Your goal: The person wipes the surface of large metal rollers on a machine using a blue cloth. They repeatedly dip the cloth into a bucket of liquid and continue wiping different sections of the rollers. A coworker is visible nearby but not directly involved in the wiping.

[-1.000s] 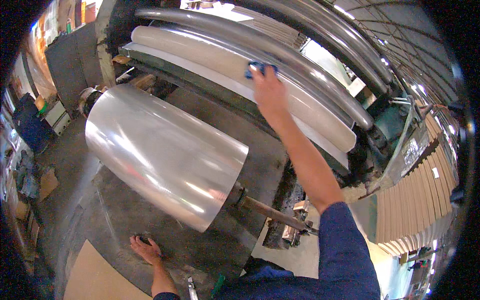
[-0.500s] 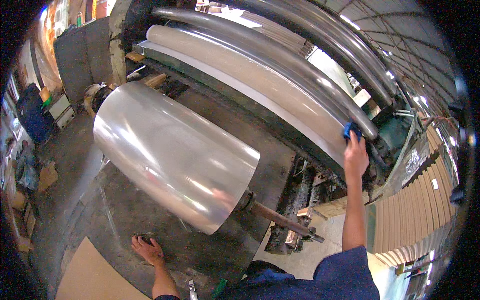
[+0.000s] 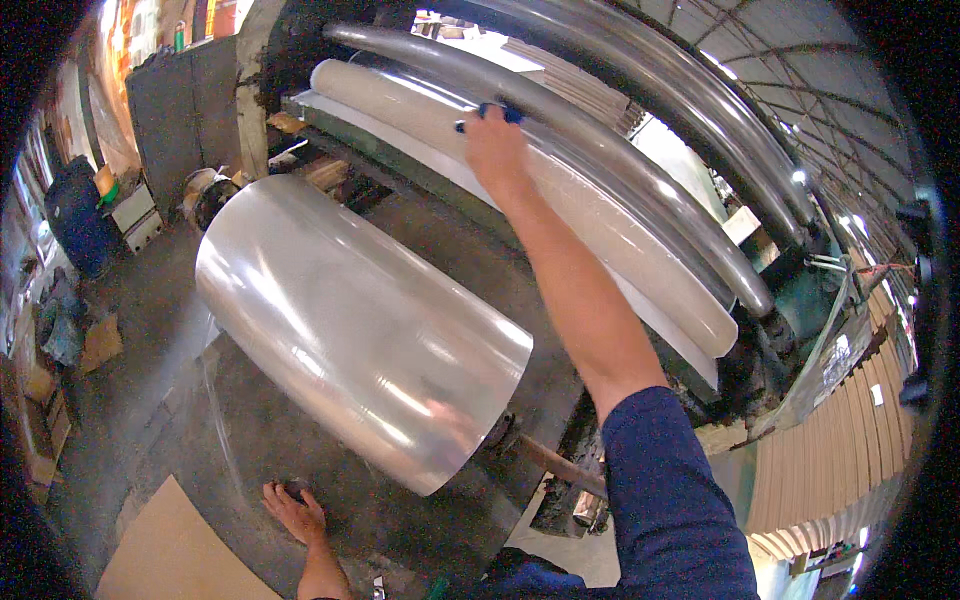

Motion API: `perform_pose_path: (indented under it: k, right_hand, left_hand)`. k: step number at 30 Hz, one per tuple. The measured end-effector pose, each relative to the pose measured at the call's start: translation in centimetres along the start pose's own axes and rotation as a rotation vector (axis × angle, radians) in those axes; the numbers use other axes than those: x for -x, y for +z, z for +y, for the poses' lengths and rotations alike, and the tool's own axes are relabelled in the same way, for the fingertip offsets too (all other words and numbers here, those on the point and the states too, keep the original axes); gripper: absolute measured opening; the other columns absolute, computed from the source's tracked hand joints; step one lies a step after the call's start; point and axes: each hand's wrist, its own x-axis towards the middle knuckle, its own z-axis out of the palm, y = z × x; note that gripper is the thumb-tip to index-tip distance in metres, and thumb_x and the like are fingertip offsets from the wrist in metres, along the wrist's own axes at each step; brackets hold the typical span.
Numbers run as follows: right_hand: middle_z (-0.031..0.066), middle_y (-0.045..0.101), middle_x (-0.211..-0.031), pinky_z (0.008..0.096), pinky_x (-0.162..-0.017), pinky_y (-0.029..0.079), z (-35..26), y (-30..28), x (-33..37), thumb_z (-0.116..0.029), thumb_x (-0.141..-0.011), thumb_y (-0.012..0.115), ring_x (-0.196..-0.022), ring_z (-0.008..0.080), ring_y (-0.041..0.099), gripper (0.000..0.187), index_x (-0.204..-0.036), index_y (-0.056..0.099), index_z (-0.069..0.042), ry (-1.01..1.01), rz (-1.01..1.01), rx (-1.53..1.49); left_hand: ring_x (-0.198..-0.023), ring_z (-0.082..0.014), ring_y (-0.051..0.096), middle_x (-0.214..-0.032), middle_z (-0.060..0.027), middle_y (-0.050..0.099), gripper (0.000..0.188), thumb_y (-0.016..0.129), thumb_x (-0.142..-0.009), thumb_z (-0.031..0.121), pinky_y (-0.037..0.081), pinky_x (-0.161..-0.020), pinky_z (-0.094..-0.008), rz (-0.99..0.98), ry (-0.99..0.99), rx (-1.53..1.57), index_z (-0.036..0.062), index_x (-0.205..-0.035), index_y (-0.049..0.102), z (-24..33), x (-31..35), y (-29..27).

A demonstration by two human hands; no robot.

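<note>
A bunched blue cloth (image 3: 500, 112) is gripped in my right hand (image 3: 497, 155), which reaches far across the machine. The cloth lies against the upper side of a long beige-coated roller (image 3: 600, 215), left of its middle. Just behind that roller runs a bare metal roller (image 3: 560, 90). My left hand (image 3: 295, 512) rests on the dark metal surface (image 3: 235, 420), fingers apart, with a small dark patch by the fingertips that I cannot make out. Beyond it lies a large roll of shiny clear film (image 3: 360, 320) on a metal shaft (image 3: 565, 470).
A brown cardboard sheet (image 3: 180, 550) lies at the lower left. Stacked cardboard (image 3: 830, 450) stands at the right. Larger steel rollers (image 3: 690, 110) rise at the back. A pale ledge (image 3: 420, 165) runs along the front of the coated roller.
My right hand, with the blue cloth, has swept from the coated roller's right end leftward along it. My left hand has stayed in about the same place.
</note>
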Motion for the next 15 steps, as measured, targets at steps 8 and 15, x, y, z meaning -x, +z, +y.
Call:
perform_pose_path:
  k: [8,15]
  right_hand:
    - [0.0155,0.066,-0.088,0.0466,-0.067,0.051,10.8,-8.3,13.4,-0.024,-0.086,0.055,-0.079,0.0343,0.065,0.036,-0.121,0.053,-0.017,0.302,-0.061,0.055]
    - [0.016,0.066,-0.084,0.0461,-0.061,0.051,15.7,-15.4,24.8,-0.026,-0.089,0.056,-0.072,0.0359,0.064,0.023,-0.11,0.055,-0.015,0.434,-0.145,0.405]
  left_hand:
    - [-0.132,-0.0358,0.031,-0.137,-0.0212,0.037,0.049,0.062,-0.078,0.013,0.02,-0.114,-0.0474,-0.011,-0.018,-0.061,-0.0048,-0.12,0.044,-0.1,0.1,-0.1]
    - [-0.133,-0.0348,0.03,-0.137,-0.0203,0.036,0.049,0.061,-0.078,0.015,0.019,-0.115,-0.0462,-0.036,-0.044,-0.048,-0.0049,-0.12,0.045,0.0,0.0,-0.2]
